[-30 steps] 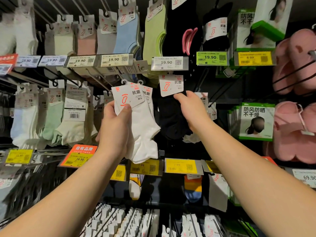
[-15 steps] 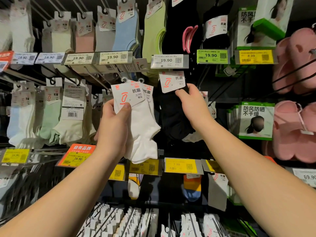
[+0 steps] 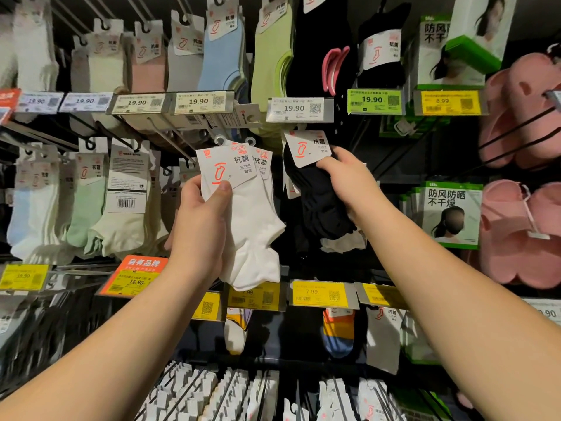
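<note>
"抗菌" on sock card (image 3: pixel 241 161), "19.90" on white tag (image 3: pixel 294 108), "8.99" on yellow tag (image 3: pixel 442 101), "16.90" on orange tag (image 3: pixel 136 281)

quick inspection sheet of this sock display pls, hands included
surface: dark wall rack of metal pegs; no table in view
job's things: white ankle socks with paper label; black ankle socks with paper label
clutter: pastel hanging socks; yellow price tags
grippers: left hand grips the white socks, thumb on the label; right hand grips the black socks
cables: nothing seen
surroundings: pink rounded slippers and green-edged face mask packs to the right
</note>
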`<state>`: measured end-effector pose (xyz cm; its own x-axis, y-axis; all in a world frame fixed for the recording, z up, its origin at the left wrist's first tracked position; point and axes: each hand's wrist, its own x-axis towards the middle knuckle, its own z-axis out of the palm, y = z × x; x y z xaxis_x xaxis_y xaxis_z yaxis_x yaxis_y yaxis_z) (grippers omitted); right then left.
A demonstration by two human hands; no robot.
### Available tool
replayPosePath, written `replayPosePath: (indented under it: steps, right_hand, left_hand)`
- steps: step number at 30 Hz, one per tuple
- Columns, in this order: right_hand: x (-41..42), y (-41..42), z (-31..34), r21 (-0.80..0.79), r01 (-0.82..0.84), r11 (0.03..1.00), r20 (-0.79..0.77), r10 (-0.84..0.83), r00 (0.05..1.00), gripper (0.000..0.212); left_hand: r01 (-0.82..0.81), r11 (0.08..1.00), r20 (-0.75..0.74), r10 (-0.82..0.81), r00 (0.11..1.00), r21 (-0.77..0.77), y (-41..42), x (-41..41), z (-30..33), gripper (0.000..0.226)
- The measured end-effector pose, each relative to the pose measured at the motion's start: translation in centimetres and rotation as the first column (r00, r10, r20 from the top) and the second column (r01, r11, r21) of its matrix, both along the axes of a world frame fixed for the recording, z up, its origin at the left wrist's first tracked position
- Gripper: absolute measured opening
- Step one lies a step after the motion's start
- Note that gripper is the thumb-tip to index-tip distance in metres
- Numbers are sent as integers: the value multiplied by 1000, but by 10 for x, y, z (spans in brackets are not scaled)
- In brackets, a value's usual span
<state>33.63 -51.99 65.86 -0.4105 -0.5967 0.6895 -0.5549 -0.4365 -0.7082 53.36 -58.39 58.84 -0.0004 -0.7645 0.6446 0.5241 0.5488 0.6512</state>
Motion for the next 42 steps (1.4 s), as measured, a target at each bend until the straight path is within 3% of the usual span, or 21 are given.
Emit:
replayPosePath:
  steps: [8, 14, 19, 25, 28, 32, 38, 42]
  right_hand:
    - [8, 1, -3, -47, 178, 983, -153, -183, 971, 37]
    - [-2, -13, -21, 72, 223, 972, -166, -208, 964, 46]
    - [-13, -16, -33, 78, 138, 987, -41, -135, 990, 53]
    - [-14, -17, -29, 20, 81, 996, -20, -81, 997, 58]
    - [-20, -12, -32, 35, 106, 994, -24, -106, 994, 58]
    - [-35, 4, -34, -2, 158, 987, 17, -158, 987, 51]
    - [-54, 14, -35, -144, 143, 979, 39, -139, 989, 51]
    - [-58, 21, -35, -228, 138, 964, 129, -111, 985, 59]
  left_hand:
    - [-44, 999, 47, 44, 998, 6, -4, 4, -1, 32]
    - [16, 1000, -13, -16, 1000, 7, 12, 3, -1, 16]
    - [-4, 1000, 11, 4, 1000, -1, 11, 7, -1, 36]
    - [-35, 999, 52, 34, 998, 11, 4, 5, -4, 33]
    - [26, 999, 12, -27, 1000, 22, 9, -1, -4, 25]
    - [77, 997, 8, -77, 997, 1, 15, -8, 0, 32]
    - [108, 994, 24, -108, 994, 7, 19, -23, 2, 16]
    - [136, 991, 21, -137, 990, 5, 23, -30, 1, 19]
